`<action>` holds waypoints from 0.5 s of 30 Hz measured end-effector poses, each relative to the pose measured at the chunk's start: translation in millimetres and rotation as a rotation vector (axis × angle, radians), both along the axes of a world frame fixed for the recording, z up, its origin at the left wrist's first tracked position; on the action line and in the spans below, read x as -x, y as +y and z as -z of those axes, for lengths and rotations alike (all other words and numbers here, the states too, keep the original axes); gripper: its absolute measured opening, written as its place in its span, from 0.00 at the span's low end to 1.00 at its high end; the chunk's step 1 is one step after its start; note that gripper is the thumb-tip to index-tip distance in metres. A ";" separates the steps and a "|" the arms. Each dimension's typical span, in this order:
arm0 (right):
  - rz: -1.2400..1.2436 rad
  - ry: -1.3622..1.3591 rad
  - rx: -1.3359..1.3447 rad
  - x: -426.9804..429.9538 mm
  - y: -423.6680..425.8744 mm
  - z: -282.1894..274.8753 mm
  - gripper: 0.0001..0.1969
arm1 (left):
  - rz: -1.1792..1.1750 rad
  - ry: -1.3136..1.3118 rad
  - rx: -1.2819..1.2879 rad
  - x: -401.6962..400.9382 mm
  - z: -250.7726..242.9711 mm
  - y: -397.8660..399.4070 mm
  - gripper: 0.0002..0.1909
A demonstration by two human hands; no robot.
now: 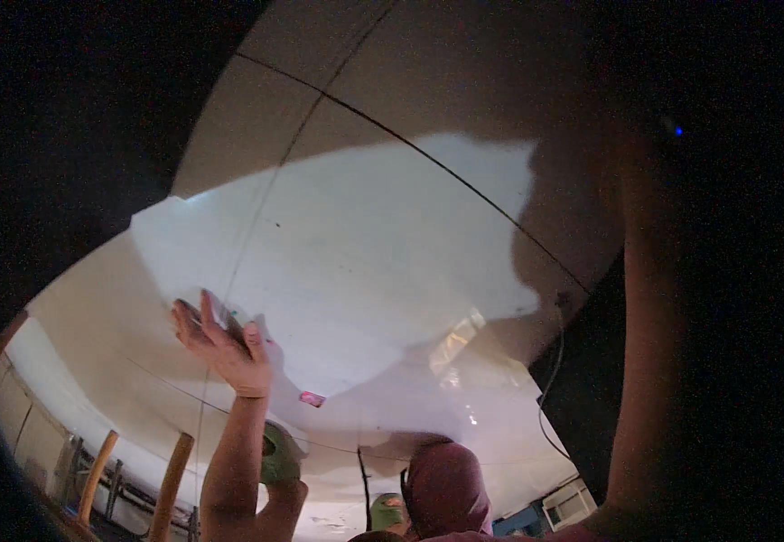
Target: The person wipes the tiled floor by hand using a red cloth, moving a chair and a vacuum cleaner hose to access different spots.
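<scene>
My left hand [222, 345] is at the lower left, back towards me and fingers spread, with nothing in it. It is over a pale surface [365, 237] that looks like a tiled floor with dark joint lines; its shadow falls close beside it. Whether it touches the surface, I cannot tell. Along the right side runs my right forearm [649, 339], dim and blurred. It fades into darkness, and my right hand is out of view. A small pink packet or card [312, 398] lies right of my left wrist. Farther right is a crumpled clear plastic wrapper [456, 342].
A thin cable [558, 372] curves at right. Green footwear [282, 454] and a rounded pink cloth-covered shape [447, 488] show at the bottom. Wooden poles [172, 488] stand lower left. A white crate-like object [569, 503] is lower right. Darkness hides both upper corners.
</scene>
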State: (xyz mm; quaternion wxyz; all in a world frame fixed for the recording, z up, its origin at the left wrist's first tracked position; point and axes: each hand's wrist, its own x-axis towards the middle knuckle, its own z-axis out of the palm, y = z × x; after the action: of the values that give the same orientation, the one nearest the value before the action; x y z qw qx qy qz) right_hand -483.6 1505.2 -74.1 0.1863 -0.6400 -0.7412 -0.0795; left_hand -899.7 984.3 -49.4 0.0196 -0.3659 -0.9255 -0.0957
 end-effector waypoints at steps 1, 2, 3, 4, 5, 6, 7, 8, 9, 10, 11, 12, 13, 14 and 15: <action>0.000 -0.011 -0.013 8.3 3.4 -0.5 0.11 | 0.000 -0.031 -0.012 -2.8 2.1 3.2 0.39; -0.006 -0.019 -0.021 19.3 4.8 4.1 0.11 | 0.003 -0.055 -0.012 -1.7 1.6 5.2 0.39; -0.021 -0.029 -0.026 33.6 4.2 8.7 0.11 | 0.004 -0.044 -0.010 -1.4 0.9 5.3 0.39; -0.048 -0.034 -0.024 50.4 1.6 13.9 0.12 | -0.002 -0.055 0.007 -1.6 -0.5 3.0 0.39; -0.084 -0.046 -0.014 69.5 -2.8 21.9 0.12 | -0.010 -0.066 0.026 -1.9 -2.4 0.4 0.38; -0.145 -0.039 -0.005 94.8 -9.3 29.6 0.12 | -0.026 -0.073 0.018 -2.8 -4.7 -2.5 0.38; -0.211 -0.031 0.015 123.3 -17.1 36.0 0.12 | -0.035 -0.057 0.021 -2.2 -6.8 -4.9 0.38; -0.304 0.000 0.048 161.5 -26.4 48.5 0.13 | -0.053 -0.044 0.052 -2.2 -10.5 -12.6 0.38; -0.384 0.003 0.052 186.9 -25.3 36.8 0.13 | -0.033 -0.068 0.034 -1.3 -7.0 -5.0 0.38; -0.461 0.003 0.062 216.9 -23.1 25.7 0.13 | -0.023 -0.080 0.053 0.2 -5.0 1.0 0.39; -0.518 0.006 0.066 241.4 -19.1 21.9 0.13 | -0.008 -0.079 0.035 0.1 -3.8 8.0 0.39; -0.576 0.019 0.086 275.7 -16.3 28.1 0.14 | -0.012 -0.079 0.033 0.0 -6.1 6.6 0.39; -0.612 0.021 0.095 303.9 -12.2 32.6 0.14 | -0.014 -0.080 0.029 0.4 -7.2 6.7 0.39; -0.632 0.023 0.107 333.1 -2.4 40.5 0.14 | -0.016 -0.075 0.037 0.2 -7.1 4.9 0.39; -0.629 0.013 0.112 357.3 9.5 48.1 0.14 | -0.016 -0.085 0.030 0.1 -5.6 2.8 0.39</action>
State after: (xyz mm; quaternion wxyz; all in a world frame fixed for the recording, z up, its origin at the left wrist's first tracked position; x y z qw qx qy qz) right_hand -841.0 1514.6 -122.2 0.1712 -0.3893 -0.9047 0.0272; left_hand -899.8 987.1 -43.7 -0.0246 -0.3543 -0.9298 -0.0971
